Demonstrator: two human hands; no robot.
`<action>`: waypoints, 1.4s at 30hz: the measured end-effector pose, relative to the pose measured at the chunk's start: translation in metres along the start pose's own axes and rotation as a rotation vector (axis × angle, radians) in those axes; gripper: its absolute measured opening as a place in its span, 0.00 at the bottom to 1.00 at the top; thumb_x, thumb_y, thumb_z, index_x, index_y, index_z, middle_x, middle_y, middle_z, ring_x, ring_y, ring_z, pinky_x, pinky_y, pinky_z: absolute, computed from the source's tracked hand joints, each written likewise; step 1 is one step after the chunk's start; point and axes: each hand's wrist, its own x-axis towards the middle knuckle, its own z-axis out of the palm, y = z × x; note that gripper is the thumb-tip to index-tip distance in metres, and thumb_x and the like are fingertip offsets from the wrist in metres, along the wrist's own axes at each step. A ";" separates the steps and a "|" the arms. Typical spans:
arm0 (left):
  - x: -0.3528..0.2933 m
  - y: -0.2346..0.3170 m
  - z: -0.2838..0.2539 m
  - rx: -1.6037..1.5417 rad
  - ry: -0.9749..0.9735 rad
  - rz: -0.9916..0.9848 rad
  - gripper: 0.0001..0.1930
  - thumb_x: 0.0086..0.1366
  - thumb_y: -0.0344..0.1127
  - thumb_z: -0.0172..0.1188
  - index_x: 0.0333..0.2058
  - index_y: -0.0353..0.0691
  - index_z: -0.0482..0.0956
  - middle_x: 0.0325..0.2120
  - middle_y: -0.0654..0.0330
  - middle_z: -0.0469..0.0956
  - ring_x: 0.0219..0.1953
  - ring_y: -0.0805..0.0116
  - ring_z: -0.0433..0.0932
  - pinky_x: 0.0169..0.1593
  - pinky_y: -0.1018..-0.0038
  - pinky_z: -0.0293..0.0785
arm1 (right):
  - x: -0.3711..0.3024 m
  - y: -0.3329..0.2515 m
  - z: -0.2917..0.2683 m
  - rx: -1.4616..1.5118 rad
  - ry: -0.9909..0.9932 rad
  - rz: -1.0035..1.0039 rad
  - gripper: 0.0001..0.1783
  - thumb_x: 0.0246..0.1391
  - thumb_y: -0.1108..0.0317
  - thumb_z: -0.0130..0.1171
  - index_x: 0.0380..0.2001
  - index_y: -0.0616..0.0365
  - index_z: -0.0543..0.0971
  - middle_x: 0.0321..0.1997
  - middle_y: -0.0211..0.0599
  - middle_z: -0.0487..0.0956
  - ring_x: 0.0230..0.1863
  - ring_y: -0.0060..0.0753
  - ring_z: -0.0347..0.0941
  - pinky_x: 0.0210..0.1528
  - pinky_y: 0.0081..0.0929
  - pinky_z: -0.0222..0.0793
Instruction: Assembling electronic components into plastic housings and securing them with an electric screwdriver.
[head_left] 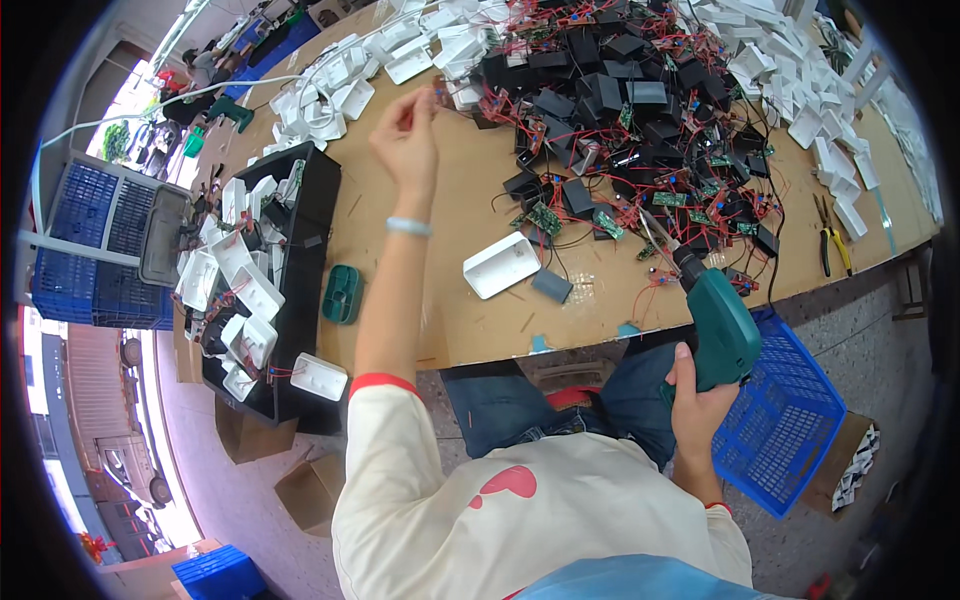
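Note:
My left hand (408, 145) is raised over the far left part of the table, its thumb and fingers pinched together. Whatever they may hold is too small to make out; white housings and red wires lie just beyond the fingertips. Down by the table's front edge, my right hand (695, 400) grips a green power drill (724, 325). Its long bit points away from me toward the heap of black boxes, red wires and green circuit boards (640, 110). Between my arms a white plastic housing (500, 265) lies on the cardboard-covered table, with a small black box (551, 286) beside it.
A black crate (318, 205) full of white housings stands at the left, near a small green divided tray (342, 295). White housings (835, 165) pile up at the far right, near yellow-handled pliers (833, 240). A blue basket (790, 410) sits below the table's right edge.

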 end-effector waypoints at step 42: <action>-0.198 0.103 -0.049 0.832 -0.295 0.050 0.03 0.58 0.29 0.69 0.30 0.39 0.85 0.26 0.56 0.80 0.25 0.64 0.76 0.29 0.71 0.72 | -0.030 0.010 0.022 -0.046 -0.343 -0.068 0.14 0.60 0.71 0.65 0.47 0.66 0.79 0.28 0.29 0.79 0.24 0.17 0.73 0.27 0.18 0.67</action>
